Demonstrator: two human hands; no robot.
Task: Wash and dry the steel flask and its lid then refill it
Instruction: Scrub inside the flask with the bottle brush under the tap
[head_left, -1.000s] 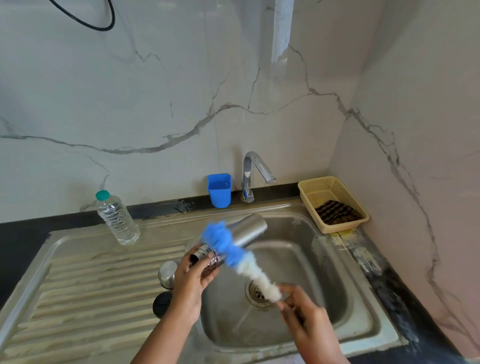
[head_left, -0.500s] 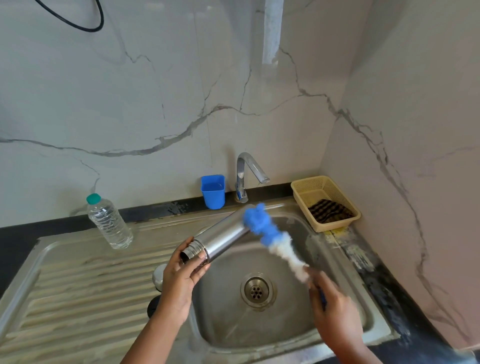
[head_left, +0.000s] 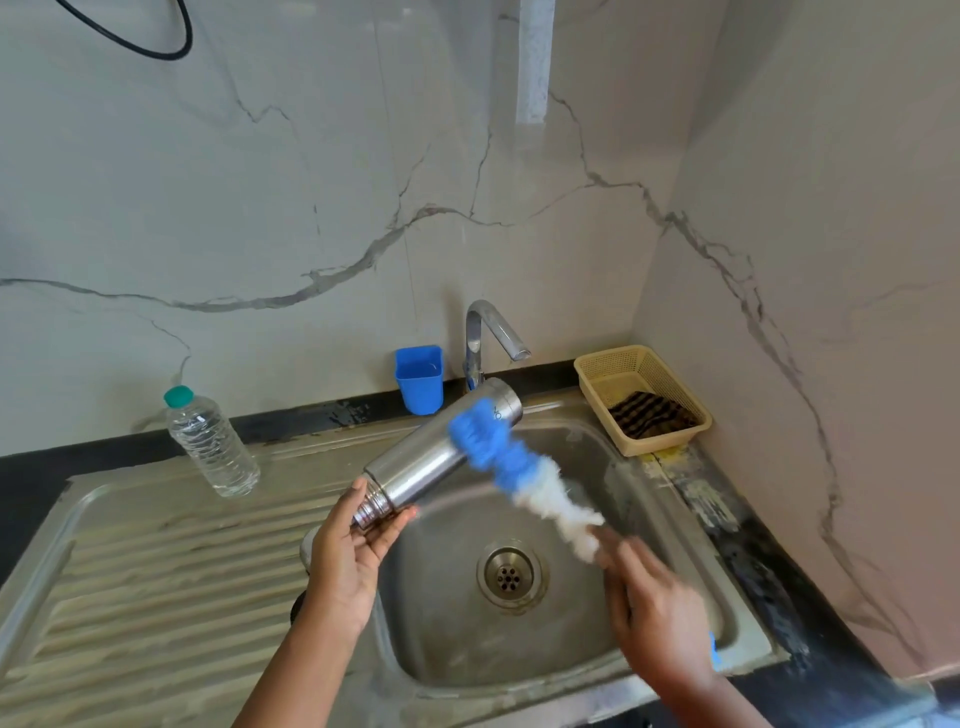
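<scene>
The steel flask (head_left: 431, 457) lies tilted over the sink basin (head_left: 675, 545), mouth down-left and base up near the tap. My left hand (head_left: 348, 561) grips its threaded neck. My right hand (head_left: 660, 618) holds the handle of a bottle brush (head_left: 519, 467) with blue and white bristles. The blue bristles lie against the flask's outer side near the base. The brush and my right hand are motion-blurred. My left hand hides most of the flask's lid on the draining board; only a steel edge of the lid (head_left: 306, 548) shows.
A tap (head_left: 491, 332) stands behind the basin, with a blue cup (head_left: 420, 379) to its left. A water bottle (head_left: 210, 444) stands on the ribbed draining board (head_left: 130, 597). A yellow basket (head_left: 597, 371) with a striped cloth (head_left: 652, 413) sits at the right corner. The drain (head_left: 508, 574) is open.
The flask's base has swung up and back toward the tap. The brush has slid from near the neck along the flask's outside toward the base, and my right hand shifted right.
</scene>
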